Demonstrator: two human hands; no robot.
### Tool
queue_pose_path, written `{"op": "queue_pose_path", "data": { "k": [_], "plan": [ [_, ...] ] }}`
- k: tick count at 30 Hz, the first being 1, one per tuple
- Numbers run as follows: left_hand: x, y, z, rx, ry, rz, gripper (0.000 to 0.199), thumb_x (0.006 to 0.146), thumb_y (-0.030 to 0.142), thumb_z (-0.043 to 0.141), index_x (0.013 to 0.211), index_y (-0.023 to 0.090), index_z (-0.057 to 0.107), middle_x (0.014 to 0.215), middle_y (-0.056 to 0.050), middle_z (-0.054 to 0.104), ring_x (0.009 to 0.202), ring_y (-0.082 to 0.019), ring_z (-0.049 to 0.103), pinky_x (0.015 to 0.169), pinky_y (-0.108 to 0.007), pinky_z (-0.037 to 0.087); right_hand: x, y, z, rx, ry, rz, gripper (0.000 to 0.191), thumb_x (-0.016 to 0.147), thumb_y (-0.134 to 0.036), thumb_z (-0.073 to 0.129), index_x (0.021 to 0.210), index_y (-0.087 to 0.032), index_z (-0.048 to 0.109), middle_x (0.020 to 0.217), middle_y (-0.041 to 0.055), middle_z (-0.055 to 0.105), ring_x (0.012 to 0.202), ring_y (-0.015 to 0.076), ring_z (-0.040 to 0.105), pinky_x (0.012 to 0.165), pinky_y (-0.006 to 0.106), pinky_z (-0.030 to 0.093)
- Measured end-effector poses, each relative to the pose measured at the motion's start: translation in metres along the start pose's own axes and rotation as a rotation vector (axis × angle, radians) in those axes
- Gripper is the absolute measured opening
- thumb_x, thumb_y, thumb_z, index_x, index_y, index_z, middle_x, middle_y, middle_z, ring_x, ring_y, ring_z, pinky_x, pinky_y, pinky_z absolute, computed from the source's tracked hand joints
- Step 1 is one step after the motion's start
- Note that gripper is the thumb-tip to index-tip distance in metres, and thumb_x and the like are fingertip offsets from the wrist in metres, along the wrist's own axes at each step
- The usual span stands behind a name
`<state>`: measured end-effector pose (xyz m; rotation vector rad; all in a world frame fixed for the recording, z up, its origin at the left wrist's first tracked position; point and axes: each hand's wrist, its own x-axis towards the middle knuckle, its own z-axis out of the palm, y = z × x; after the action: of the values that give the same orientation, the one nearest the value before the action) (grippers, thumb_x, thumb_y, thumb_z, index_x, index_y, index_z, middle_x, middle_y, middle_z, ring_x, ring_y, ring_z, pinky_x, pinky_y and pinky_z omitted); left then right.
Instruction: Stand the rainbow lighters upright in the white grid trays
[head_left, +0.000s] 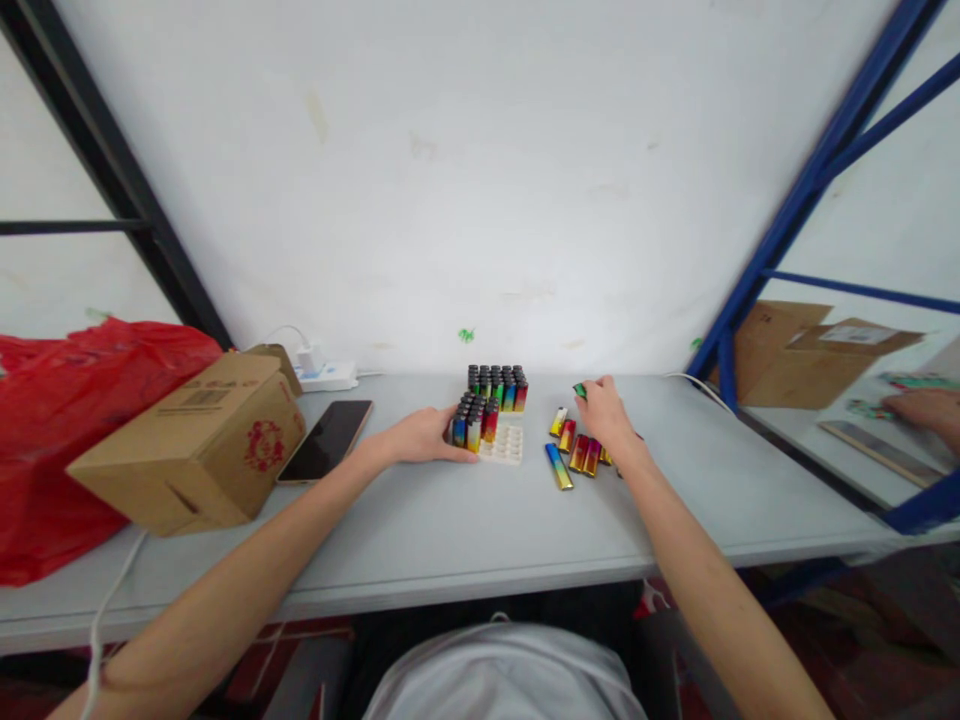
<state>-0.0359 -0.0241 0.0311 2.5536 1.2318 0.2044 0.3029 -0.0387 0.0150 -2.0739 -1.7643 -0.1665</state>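
Several shiny multicoloured lighters (474,425) with black tops stand upright in the left part of a white tray (511,446). The tray's right part shows bare round holes. My left hand (431,437) is closed around the left end of this tray, thumb at the front corner. To the right, my right hand (606,412) pinches a green lighter (580,391) with a dark end, above the table. Loose lighters (577,453) in red, gold, yellow and blue lie beneath and left of that hand, some partly hidden by the wrist.
Behind the tray stands another block of upright lighters (499,388). At left are a phone (328,441), a cardboard box (196,440), a red plastic bag (97,400) and a power strip (330,376). Past the blue frame (795,210) at right, another person's hand (926,412) shows near cartons.
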Motion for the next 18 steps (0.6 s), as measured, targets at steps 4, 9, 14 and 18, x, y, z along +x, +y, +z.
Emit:
{"op": "queue_pose_path", "data": {
  "k": [4,9,14,18],
  "plan": [
    [-0.001,0.001,-0.001,0.008,0.006,0.004,0.089,0.068,0.084,0.066,0.13,0.021,0.059,0.098,-0.006,0.076,0.083,-0.028,0.071,0.068,-0.031,0.048,-0.001,-0.013,-0.001,0.232,0.126,-0.146,0.022,0.1,-0.028,0.045,0.11,-0.015,0.06,0.102,0.0141,0.064,0.095,0.0255,0.062,0.083,0.032,0.046],
    [-0.001,0.002,-0.001,-0.007,0.002,0.007,0.086,0.069,0.081,0.067,0.13,0.021,0.057,0.099,-0.006,0.075,0.084,-0.027,0.071,0.068,-0.03,0.049,-0.018,-0.043,0.0,0.481,0.02,-0.276,0.029,0.103,-0.044,0.038,0.106,-0.021,0.055,0.072,0.0001,0.059,0.065,0.0199,0.054,0.064,0.028,0.037],
    [-0.001,0.003,-0.001,-0.034,-0.001,0.001,0.082,0.069,0.078,0.069,0.128,0.023,0.058,0.094,-0.004,0.075,0.083,-0.028,0.071,0.067,-0.03,0.048,-0.032,-0.065,0.003,0.509,0.021,-0.341,0.049,0.1,-0.058,0.042,0.067,-0.022,0.048,0.06,-0.0026,0.047,0.059,0.0145,0.044,0.061,0.027,0.029],
    [-0.002,0.005,-0.002,-0.062,-0.006,0.018,0.079,0.07,0.076,0.07,0.128,0.022,0.058,0.098,-0.005,0.075,0.088,-0.029,0.071,0.07,-0.03,0.049,-0.036,-0.071,0.006,0.576,0.0,-0.312,0.056,0.095,-0.06,0.044,0.055,-0.022,0.035,0.054,-0.0045,0.03,0.054,0.0111,0.034,0.056,0.027,0.022]
  ]
}}
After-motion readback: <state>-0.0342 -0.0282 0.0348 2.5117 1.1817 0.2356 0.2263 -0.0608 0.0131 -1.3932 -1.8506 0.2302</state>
